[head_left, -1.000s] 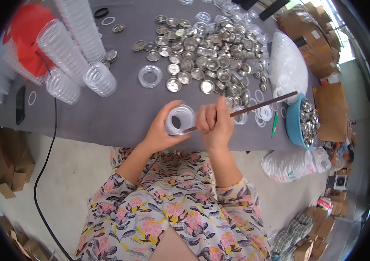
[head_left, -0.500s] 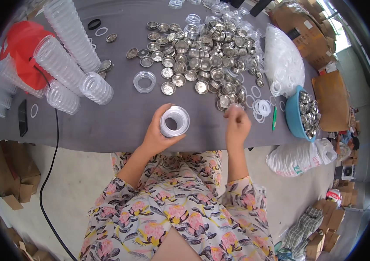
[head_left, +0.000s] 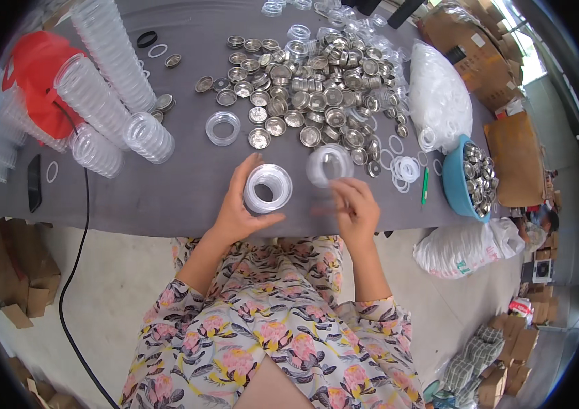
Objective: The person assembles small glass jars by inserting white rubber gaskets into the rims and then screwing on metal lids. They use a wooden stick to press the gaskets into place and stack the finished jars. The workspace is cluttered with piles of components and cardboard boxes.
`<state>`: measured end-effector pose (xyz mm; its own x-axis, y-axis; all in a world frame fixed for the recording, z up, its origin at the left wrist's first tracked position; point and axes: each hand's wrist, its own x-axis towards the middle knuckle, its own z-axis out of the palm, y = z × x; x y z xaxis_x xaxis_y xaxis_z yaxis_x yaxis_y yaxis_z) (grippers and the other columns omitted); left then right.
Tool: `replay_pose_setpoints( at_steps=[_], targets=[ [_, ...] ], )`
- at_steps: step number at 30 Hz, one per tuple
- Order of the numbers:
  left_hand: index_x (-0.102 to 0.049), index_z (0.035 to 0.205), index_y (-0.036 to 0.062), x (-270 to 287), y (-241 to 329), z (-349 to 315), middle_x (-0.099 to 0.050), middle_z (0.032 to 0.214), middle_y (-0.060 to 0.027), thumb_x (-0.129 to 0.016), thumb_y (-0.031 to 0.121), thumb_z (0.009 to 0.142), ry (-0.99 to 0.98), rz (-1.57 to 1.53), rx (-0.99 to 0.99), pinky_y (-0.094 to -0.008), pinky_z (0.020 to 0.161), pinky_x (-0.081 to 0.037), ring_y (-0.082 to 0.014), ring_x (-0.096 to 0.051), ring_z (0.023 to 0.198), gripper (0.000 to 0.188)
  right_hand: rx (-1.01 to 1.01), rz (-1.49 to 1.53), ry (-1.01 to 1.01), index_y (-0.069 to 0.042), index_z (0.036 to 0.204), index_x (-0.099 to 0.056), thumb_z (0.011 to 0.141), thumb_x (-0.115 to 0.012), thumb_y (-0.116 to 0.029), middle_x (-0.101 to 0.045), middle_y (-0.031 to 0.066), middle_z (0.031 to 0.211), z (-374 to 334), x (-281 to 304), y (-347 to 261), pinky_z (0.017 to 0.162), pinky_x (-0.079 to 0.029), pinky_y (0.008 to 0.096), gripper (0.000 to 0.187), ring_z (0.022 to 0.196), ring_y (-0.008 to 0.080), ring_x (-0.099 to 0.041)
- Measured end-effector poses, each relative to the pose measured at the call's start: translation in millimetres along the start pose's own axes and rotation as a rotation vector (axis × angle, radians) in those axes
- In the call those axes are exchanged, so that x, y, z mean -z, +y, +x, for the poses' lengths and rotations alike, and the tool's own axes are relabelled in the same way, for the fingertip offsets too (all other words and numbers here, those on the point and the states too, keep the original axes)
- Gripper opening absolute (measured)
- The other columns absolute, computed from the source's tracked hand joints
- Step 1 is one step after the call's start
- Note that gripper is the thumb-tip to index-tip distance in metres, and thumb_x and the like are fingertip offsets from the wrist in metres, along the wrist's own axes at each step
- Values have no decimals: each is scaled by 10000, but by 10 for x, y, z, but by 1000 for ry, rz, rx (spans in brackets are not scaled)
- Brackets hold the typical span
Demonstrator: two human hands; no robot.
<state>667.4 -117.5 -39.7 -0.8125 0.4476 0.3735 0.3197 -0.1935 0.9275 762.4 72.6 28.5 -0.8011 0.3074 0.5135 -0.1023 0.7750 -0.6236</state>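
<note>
My left hand curves its thumb and fingers around a short stack of clear plastic rings near the table's front edge. To its right, my right hand has its fingertips at the near rim of another clear plastic ring. Both that ring and the fingers are blurred by motion, and the exact grip is hard to see. Beyond the hands lies a big pile of small round metal tins. A separate clear ring rests on the cloth left of the pile.
Tall stacks of clear cups and a red bag stand at the left. White thin rings, a green pen and a blue basin of tins lie right. A black cable hangs over the front edge.
My right hand has moved left from the pile's near edge, and a clear ring now shows at its fingertips. My left hand stays around the stack, its grip looking slightly looser.
</note>
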Motion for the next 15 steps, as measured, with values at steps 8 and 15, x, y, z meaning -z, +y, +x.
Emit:
replay_pose_setpoints(
  at_steps=[8,15],
  targets=[
    [-474,1250,54,212,356,301,-505,1247,-100,-834,244,584,-194,144,-36,-425,1060,-292,-246,-451,1207,781,290,169,-276,-86,886,-656,723,-651,8,-623,61,898,253,-93,-342,536,-480,290,188,645,207,-611],
    [-510,1210,64,257,459,323,-564,1159,-82,-821,293,574,-117,503,-196,-518,1077,-203,-251,-507,1137,745,-159,1233,174,-87,470,-343,953,-411,-266,-460,59,577,375,22,-426,406,-262,247,519,460,116,-336]
  ],
)
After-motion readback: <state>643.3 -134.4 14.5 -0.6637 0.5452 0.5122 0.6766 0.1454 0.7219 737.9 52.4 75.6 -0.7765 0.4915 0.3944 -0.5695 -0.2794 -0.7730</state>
